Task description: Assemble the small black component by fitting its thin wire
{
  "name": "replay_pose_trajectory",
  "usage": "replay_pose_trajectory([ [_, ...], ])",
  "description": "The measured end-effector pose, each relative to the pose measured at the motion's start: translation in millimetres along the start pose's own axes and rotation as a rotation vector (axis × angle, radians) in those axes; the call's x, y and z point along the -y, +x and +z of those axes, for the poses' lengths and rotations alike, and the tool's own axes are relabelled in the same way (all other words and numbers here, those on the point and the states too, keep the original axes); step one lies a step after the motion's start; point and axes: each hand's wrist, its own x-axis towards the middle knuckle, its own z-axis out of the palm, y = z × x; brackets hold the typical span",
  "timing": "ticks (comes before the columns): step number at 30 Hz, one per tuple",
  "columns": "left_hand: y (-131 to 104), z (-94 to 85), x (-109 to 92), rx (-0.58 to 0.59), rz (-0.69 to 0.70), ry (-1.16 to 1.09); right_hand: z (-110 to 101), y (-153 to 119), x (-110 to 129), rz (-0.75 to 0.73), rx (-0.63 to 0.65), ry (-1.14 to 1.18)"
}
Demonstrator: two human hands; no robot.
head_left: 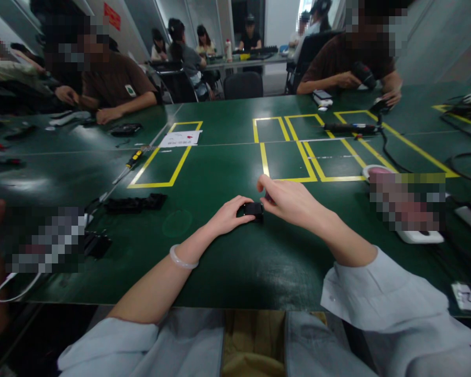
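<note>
My left hand (228, 215) lies low over the green table (235, 277), thumb and fingers closed around the sides of a small black box-shaped part (254, 210). Just to the right of that part is my right hand (292, 201), its fingers curled and pinched together. A dark bit shows among the right fingertips, but it is too small and hidden to name. The left end of the black part is covered by my left fingers.
Yellow tape rectangles (291, 179) mark the table ahead. To the left are a yellow-black screwdriver (135, 157), a black strip-like part (135, 203) and a white cable (18, 296). A corded black tool (349, 128) lies at the right. Co-workers sit across the table.
</note>
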Motion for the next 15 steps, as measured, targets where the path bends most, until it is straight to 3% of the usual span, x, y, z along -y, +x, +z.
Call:
replay_pose_trajectory([
  [15,-0.2,0.0,1.0,0.006,0.007,0.012,-1.9,0.9,0.8,-0.019,0.021,0.031],
])
